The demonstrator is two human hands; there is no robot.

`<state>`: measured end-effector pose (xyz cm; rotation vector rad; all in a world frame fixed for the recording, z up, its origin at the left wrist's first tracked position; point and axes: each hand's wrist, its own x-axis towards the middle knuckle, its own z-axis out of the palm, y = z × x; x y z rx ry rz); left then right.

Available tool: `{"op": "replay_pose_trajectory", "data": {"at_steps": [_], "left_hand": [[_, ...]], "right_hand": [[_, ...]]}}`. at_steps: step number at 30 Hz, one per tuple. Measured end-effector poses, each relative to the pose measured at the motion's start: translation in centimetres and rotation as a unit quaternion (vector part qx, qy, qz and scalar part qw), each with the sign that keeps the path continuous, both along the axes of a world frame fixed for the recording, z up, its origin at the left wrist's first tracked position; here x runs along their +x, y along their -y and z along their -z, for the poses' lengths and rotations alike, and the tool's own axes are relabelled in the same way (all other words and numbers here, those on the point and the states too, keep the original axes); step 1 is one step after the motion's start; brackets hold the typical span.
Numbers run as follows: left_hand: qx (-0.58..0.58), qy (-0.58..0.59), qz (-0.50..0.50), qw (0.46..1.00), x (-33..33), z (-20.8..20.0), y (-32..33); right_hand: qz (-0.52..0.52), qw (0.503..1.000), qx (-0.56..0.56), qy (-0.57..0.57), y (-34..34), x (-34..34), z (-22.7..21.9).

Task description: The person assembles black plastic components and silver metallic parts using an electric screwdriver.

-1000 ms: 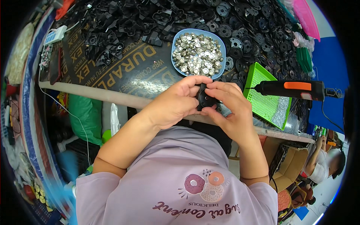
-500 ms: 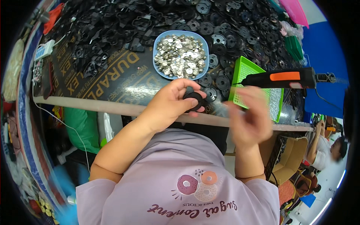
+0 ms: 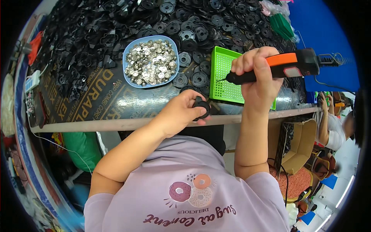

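My left hand (image 3: 176, 114) is closed around a small round black plastic part (image 3: 202, 110), its thumb on the near face, just above the table's front edge. In my right hand (image 3: 262, 79) is a black and orange electric screwdriver (image 3: 303, 62), gripped with the fingers wrapped over its body. Its thin bit points left and down, over a bright green tray (image 3: 213, 73) with a grid of small holes. Whether the bit touches the tray I cannot tell. Left of the tray stands a blue bowl (image 3: 125, 67) filled with shiny round metal pieces (image 3: 152, 63).
Black round discs (image 3: 199, 79) lie around the tray and bowl. Heaped angular black parts (image 3: 83, 42) cover the table's far left. A coiled cord (image 3: 338, 60) runs from the screwdriver's back. Right of the table are a cardboard box (image 3: 301, 147) and another person (image 3: 332, 127).
My right hand has taken hold of the hanging screwdriver and brought its bit over the green tray. My left hand still holds the black part. The view has shifted to the right.
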<state>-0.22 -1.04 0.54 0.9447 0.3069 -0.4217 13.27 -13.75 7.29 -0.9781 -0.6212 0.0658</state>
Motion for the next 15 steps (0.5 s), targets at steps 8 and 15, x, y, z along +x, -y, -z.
{"op": "replay_pose_trajectory", "data": {"at_steps": [8, 15], "left_hand": [[0.006, -0.023, -0.018, 1.000, 0.2, -0.3, 0.0], [-0.009, -0.012, -0.022, 1.000, 0.1, 0.0, 0.0]], "right_hand": [[0.070, 0.993, -0.093, -0.014, -0.4, 0.5, 1.6], [0.071, 0.993, -0.095, -0.024, -0.9, 0.4, 1.8]]}}
